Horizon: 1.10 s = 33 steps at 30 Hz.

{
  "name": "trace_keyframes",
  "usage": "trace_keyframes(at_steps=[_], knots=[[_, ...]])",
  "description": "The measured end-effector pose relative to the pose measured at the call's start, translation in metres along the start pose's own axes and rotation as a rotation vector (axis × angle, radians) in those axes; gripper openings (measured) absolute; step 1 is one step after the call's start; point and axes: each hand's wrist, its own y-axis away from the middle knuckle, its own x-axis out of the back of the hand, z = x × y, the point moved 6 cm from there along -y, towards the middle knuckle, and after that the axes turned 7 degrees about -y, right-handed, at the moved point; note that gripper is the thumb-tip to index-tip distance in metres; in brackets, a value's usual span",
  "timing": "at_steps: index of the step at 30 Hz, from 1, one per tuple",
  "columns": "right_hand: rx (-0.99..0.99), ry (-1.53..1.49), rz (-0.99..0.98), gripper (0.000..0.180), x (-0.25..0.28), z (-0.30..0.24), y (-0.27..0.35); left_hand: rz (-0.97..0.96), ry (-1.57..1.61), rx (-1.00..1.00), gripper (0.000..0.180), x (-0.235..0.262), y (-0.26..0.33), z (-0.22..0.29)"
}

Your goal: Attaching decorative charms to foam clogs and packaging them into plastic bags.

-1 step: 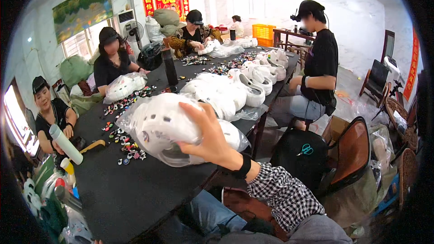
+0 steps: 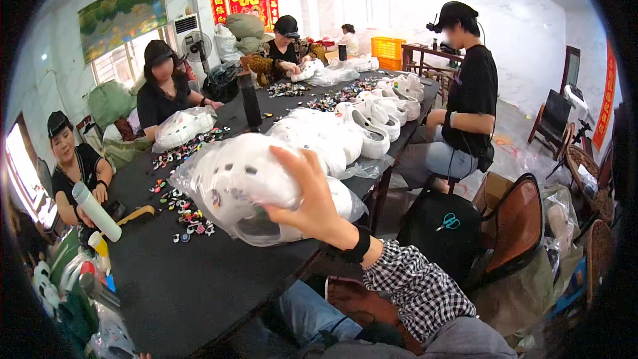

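White, rounded clog with square holes in its upper [image 2: 246, 166], wrapped in a clear, crinkled plastic bag [image 2: 189, 176], is gripped in the right hand [image 2: 316, 203] at the centre of the frame, fingers spread over its top and thumb pressed against the near side. Whether its underside touches the table cannot be told, and another wrapped white shape [image 2: 347, 201] shows just right of the hand. The left hand is out of view, so its grip cannot be told. Around the right wrist sits a black band [image 2: 360, 244], then a black-and-white checked sleeve [image 2: 422, 286] running toward the lower right. Beneath the clog spreads a long table with a dark, matt top [image 2: 186, 286]. Small multicoloured charms [image 2: 193, 228] lie scattered left of the bag, and a row of white clogs [image 2: 369, 136] stretches behind it toward the upper right. A tall dark cylinder [image 2: 249, 100] stands upright above the bag in the frame. At the left, a pale green bottle [image 2: 96, 213] leans near a curved yellow-orange piece [image 2: 137, 214]. Co-workers in black tops sit along the far side, upper left and upper centre; another person [image 2: 470, 86] is at the upper right. Teal-handled scissors [image 2: 450, 221] rest on a black seat [image 2: 432, 242] at the right.
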Motion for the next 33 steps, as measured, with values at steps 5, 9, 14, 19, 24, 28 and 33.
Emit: trace_keyframes(at_steps=[5, 9, 14, 19, 24, 28, 33], knots=[[-0.073, -0.235, 0.121, 0.087, 0.015, -0.006, -0.025, -0.083, -0.148, -0.261, 0.037, 0.001, 0.001, 0.018], [-0.015, -0.43, -0.067, 0.084, -0.004, -0.045, -0.048, -0.098, 0.084, -0.073, 0.04, -0.007, -0.001, 0.038], [-0.196, -0.771, -0.292, 0.077, -0.082, -0.045, -0.072, -0.27, 0.406, -0.041, 0.075, -0.038, -0.009, 0.078], [-0.292, -0.654, -0.615, 0.079, -0.154, -0.019, -0.073, -0.173, 0.266, -0.215, 0.093, -0.054, -0.015, 0.094], [-0.382, -0.45, -0.953, 0.081, -0.205, 0.053, -0.061, -0.165, 0.076, -0.318, 0.068, -0.08, -0.027, 0.125], [0.002, -0.162, -0.773, 0.073, -0.174, 0.081, -0.058, -0.553, 0.038, -0.298, 0.071, -0.124, -0.019, 0.101], [-0.122, -0.071, -0.188, 0.03, 0.011, 0.147, -0.092, -0.704, 0.002, -0.32, 0.066, -0.139, -0.004, 0.112]])
